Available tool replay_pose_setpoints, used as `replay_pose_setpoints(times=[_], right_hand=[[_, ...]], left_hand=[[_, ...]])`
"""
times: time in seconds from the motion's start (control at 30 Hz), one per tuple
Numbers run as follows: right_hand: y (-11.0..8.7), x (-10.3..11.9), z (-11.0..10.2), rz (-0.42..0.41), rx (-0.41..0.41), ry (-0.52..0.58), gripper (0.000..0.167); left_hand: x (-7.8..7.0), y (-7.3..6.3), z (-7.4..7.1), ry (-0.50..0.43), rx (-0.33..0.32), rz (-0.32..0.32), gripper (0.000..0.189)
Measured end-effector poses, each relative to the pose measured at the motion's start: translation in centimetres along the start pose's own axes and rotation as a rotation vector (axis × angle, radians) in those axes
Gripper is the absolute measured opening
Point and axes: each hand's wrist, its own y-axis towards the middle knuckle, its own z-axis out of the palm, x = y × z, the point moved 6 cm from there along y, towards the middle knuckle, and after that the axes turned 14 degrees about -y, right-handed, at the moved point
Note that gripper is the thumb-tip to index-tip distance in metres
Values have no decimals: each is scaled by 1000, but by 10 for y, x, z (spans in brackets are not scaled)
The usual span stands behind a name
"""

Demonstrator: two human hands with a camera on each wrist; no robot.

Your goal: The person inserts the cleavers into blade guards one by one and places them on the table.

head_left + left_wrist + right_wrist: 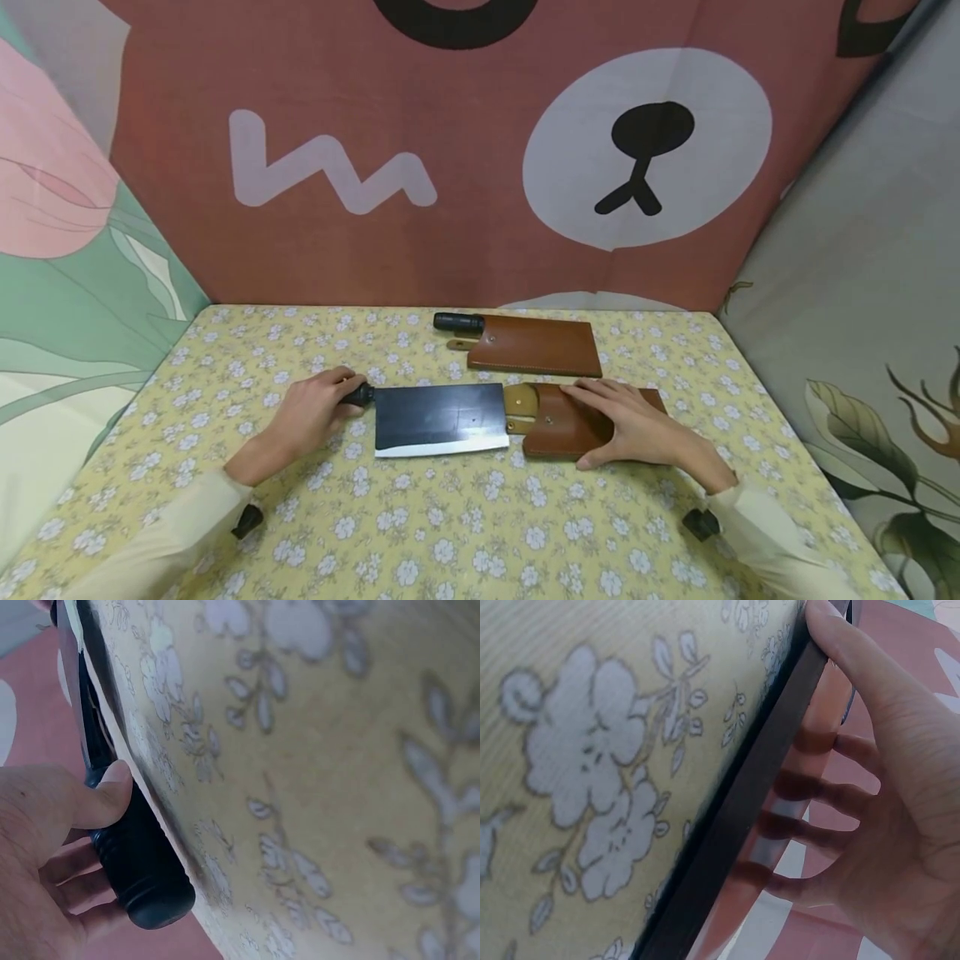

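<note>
My left hand (315,408) grips the black handle (146,862) of a cleaver (442,419), thumb along its side. The wide dark blade points right, its bright cutting edge toward me. Just past the blade's end is a brown leather cleaver sheath (547,417), its tan inner flap (519,402) showing at the mouth. Over that sheath lies my right hand (630,421), fingers spread on the leather and thumb at the near edge. In the right wrist view, the fingertips touch the sheath's smooth face (787,810).
Behind them lies a second brown sheath (536,346) holding a cleaver, whose black handle (459,322) sticks out to the left. Yellow flowered cloth (450,525) covers the table. A red printed curtain (465,250) hangs at the back, with patterned cloths at both sides.
</note>
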Motion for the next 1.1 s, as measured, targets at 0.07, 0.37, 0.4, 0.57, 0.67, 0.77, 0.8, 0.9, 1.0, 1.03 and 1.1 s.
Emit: replay_pose_setpoints(times=[0.07,0.37,0.4,0.57,0.67,0.77,0.8,0.9,1.0,1.03,1.1], right_hand=[[1,0,0,-1,-1,0,109],[2,1,0,-11,-17,-6,108],[2,0,0,-8,-16,-9,108],[1,0,1,2,-15,-16,108],[1,0,1,7,-17,-20,108],[1,1,0,5,-21,-28,109],[2,1,0,7,-20,-27,109],[3,2,-1,2,-21,-32,109],[3,2,-1,8,-15,-23,109],[3,2,-1,11,-16,-23,109],[3,2,-1,13,-20,-23,109]], left_hand=[[-1,1,0,3,1,0,47],[-4,5,-1,-5,-13,7,46],[-5,6,-1,-7,-15,9,46],[-7,8,0,-13,-25,22,45],[-9,10,2,-7,-28,36,46],[-10,12,3,0,-40,46,47],[-10,13,3,3,-42,47,47],[-10,14,3,9,-50,47,48],[-10,14,4,19,-52,48,48],[-10,15,5,26,-53,50,48],[-11,16,6,41,-59,54,48]])
